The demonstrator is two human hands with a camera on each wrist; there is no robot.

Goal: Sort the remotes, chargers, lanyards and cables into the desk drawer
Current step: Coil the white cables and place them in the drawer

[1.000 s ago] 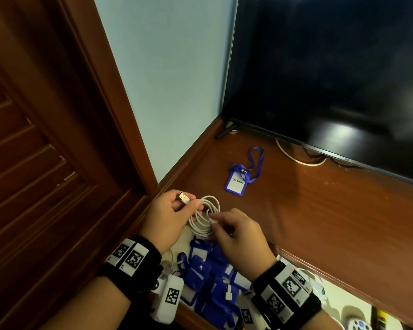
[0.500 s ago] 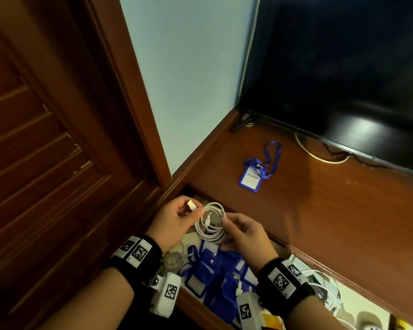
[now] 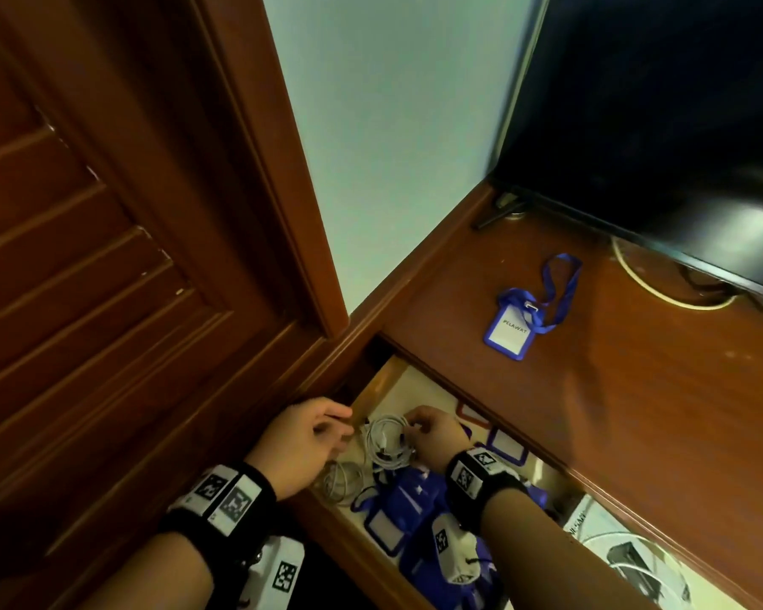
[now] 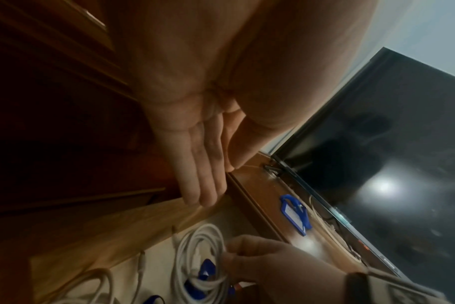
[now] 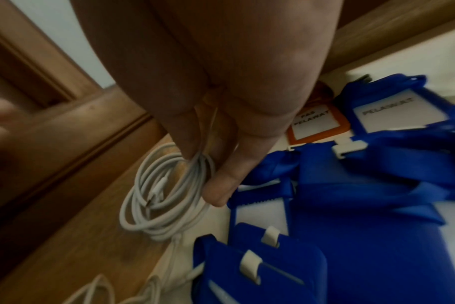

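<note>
- A dark television screen [image 3: 661,125] filled the upper right of the head view, standing on the brown desk top [image 3: 613,389] that ran across the right half of the frame.
- A panelled wooden door [image 3: 84,257] took up the whole left side of that view.
- The open desk drawer [image 3: 373,389] sat in the lower middle, under the desk's front edge, with its pale floor showing.
- A heap of blue lanyards [image 5: 364,205] with card holders lay in the drawer, at the right of the right wrist view (one holder, near the upper right, had an orange frame).
- One more blue lanyard [image 3: 520,321] with a white card lay on the desk top, right of centre in the head view, well apart from the drawer.
- The left hand [image 3: 302,442] hung just left of the drawer's side wall; the left wrist view showed its fingers straight and together, holding nothing.
- The right hand [image 3: 432,438] was inside the drawer, its fingers and thumb pinching the white coiled cable [image 5: 164,193].
- That coil hung low in the drawer's left corner, beside the wooden side wall and just left of the blue heap; whether it touched the floor could not be told.
- Another loose white cable [image 3: 342,482] lay on the drawer floor below the left hand.
</note>
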